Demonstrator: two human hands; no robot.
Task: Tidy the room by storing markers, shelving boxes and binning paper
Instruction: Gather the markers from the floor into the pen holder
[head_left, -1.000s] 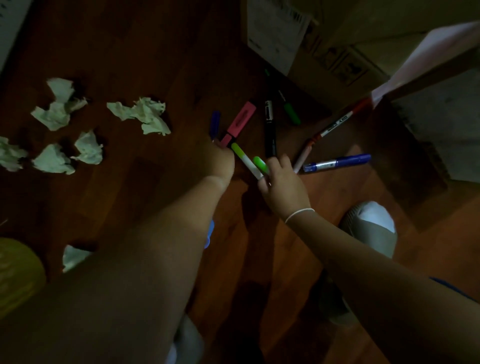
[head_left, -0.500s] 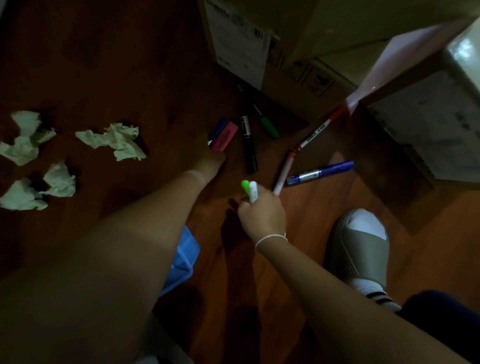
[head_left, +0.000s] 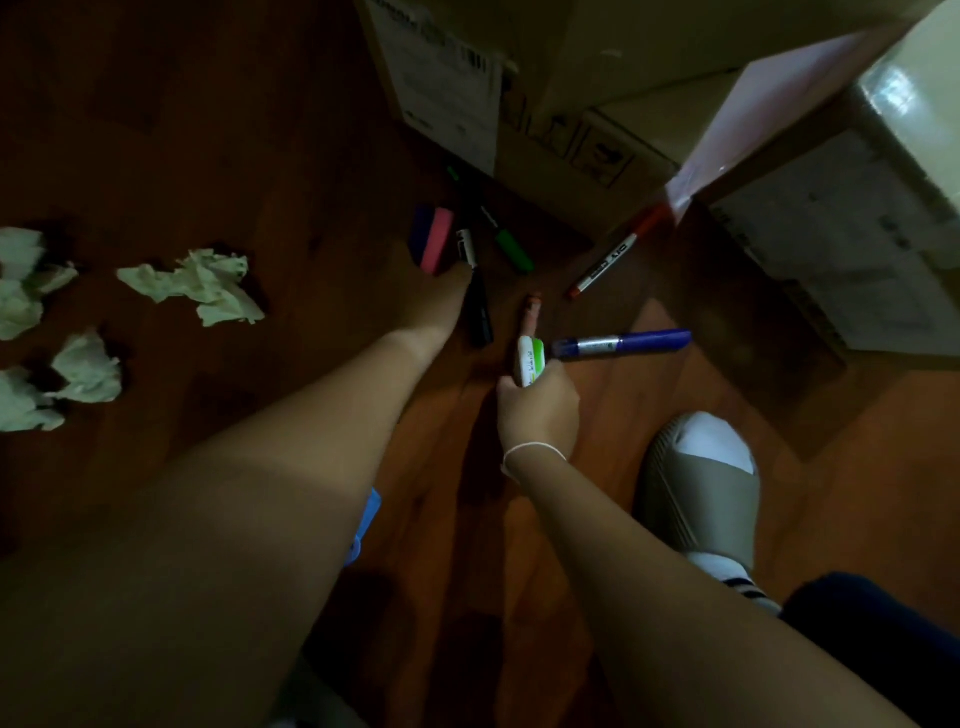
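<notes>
Clearly the marker-gathering step is in hand. At far left, crumpled paper (head_left: 205, 286) lies untouched on the wood floor (head_left: 156, 130). The left hand (head_left: 436, 306) reaches to the black marker (head_left: 475, 291); whether it grips, I cannot tell. The right hand (head_left: 537, 410) is closed around a green highlighter (head_left: 529, 359), just beside the blue marker (head_left: 623, 344). Next, probably, comes collecting the loose markers near the cardboard boxes (head_left: 571, 78).
</notes>
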